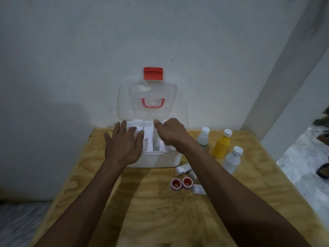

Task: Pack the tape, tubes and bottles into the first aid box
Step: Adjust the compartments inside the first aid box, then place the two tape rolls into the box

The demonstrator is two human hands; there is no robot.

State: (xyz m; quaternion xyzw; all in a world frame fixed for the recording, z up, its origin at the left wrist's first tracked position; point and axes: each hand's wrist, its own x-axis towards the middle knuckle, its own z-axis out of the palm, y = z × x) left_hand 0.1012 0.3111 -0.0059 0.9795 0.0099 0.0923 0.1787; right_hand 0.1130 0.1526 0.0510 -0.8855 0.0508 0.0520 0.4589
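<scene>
Both hands are over the open first aid box (156, 160) at the counter's (178, 220) far edge: left hand (123, 145) flat, fingers spread on the tray; right hand (169, 132) curled, grip unclear. Waiting to its right: three capped bottles (221, 146), light, rigid, best taken round the body; soft tubes (183, 168); two red-cored tape rolls (181, 183), easy to pinch.

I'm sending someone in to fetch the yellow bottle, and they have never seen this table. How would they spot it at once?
Start at the open first aid box against the wall, then look to the right of it on the wooden table, where three bottles stand. The yellow bottle is the middle one. It alone is opaque yellow; the white bottle and the clear bottle beside it are pale.
</scene>
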